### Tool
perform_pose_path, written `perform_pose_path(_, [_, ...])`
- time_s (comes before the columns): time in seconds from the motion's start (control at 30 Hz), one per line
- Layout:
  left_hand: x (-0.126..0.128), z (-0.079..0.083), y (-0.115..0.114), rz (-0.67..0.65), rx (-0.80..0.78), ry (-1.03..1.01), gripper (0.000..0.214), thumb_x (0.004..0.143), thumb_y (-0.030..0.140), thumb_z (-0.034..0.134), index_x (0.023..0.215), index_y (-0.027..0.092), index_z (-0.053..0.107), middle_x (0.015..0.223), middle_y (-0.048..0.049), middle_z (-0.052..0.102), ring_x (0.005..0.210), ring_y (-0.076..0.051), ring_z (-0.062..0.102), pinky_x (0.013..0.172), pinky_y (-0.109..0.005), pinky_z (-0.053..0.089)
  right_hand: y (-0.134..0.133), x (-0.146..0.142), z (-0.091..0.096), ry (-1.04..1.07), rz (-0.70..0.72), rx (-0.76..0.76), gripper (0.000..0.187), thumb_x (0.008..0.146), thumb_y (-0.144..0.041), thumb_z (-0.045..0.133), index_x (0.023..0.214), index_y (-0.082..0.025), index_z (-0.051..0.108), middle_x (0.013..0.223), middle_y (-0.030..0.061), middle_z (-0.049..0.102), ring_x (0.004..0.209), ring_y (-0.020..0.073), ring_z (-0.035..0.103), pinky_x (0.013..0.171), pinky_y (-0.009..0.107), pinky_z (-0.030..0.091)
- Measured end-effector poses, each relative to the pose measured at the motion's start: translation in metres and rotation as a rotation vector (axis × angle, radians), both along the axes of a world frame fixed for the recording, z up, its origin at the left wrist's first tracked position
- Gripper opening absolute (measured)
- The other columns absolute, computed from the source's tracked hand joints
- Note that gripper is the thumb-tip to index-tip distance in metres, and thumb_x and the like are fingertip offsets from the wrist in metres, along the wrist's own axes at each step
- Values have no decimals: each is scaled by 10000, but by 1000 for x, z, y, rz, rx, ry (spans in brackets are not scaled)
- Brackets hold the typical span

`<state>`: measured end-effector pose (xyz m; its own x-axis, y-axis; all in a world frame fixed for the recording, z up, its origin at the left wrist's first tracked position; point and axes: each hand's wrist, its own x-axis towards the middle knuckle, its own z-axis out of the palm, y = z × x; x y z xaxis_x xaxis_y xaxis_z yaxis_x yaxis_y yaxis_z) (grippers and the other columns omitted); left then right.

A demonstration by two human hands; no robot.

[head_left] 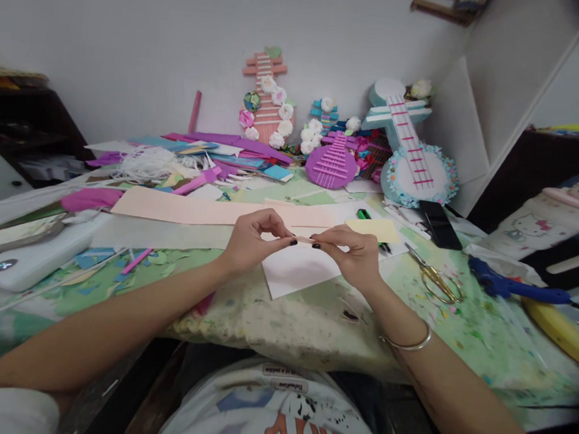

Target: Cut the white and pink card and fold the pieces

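My left hand and my right hand meet above the table's near edge, fingertips pinched together. Between them they hold a small pale pink strip, too small to name for sure. Under the hands lies a white sheet of paper. A long peach foam sheet stretches across the table just beyond my hands. A silver bangle circles my right wrist.
Gold-handled scissors and a blue glue gun lie to the right, a black phone behind them. Foam craft guitars stand against the back wall. Coloured foam scraps pile at the back left. A white device sits left.
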<state>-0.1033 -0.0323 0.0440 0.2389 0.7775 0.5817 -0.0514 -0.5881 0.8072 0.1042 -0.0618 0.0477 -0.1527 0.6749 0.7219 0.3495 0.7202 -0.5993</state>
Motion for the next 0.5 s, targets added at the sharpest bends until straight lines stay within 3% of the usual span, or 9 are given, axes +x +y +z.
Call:
perform_pose_path(0.2, [-2, 3, 3, -9, -69, 20, 290, 615, 220, 819, 683, 161, 543, 649, -7, 666, 673, -164, 686, 642, -249, 528, 1, -1, -2, 25, -3, -51, 125, 778, -182, 685, 824, -242, 785, 759, 52, 749, 721, 191, 662, 648, 319, 536])
perform_pose_path(0.37, [-2, 2, 2, -84, -89, 112, 357, 661, 233, 800, 947, 162, 600, 685, -4, 682, 650, -141, 656, 663, -251, 526, 1, -3, -4, -46, 4, -34, 120, 787, -183, 676, 821, -229, 782, 739, 49, 744, 690, 173, 662, 672, 312, 544])
perform_pose_path(0.5, [-1, -1, 2, -85, -15, 230, 209, 735, 307, 758, 860, 142, 725, 803, -70, 725, 701, -149, 647, 674, -256, 509, 0, -5, -4, -46, 55, -58, 116, 792, -194, 681, 832, -229, 784, 733, 44, 742, 678, 161, 663, 657, 289, 551])
